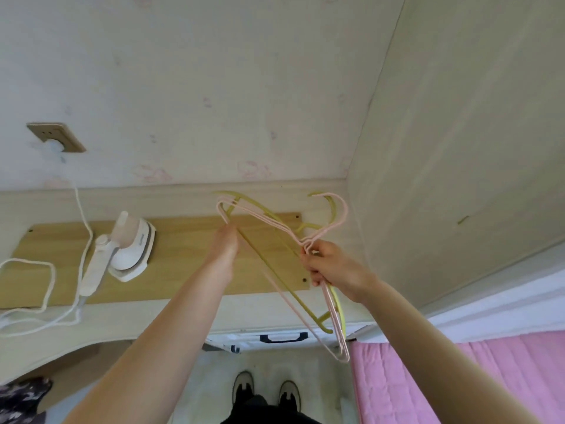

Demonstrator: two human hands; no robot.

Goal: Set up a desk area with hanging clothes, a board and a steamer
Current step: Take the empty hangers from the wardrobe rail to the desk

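Person stands at a cream bench (232, 313) w/ both bare arms out, holding a tangled bunch of pink hangers (333, 319) and yellow-green hangers (269, 264) above a wooden board (183, 270) that lies flat on the bench top. Right hand (333, 267) is closed around the bunch near the necks, fingers curled over the wires, hooks sticking up toward the wall. Left hand (224, 243) grips the far shoulder end of the bunch, fingers wrapped out of sight behind it. Lower ends of the hangers dangle past the bench's front edge. On the board's left part sits a white handheld steamer (122, 249), handle pointing toward the viewer; its white cord (82, 215) loops over the bench and runs up to a tan wall outlet (56, 137). Right of the bench, a bed w/ pink quilt (458, 377). Below, on the floor, two shoes (266, 390) show, toes toward the bench.
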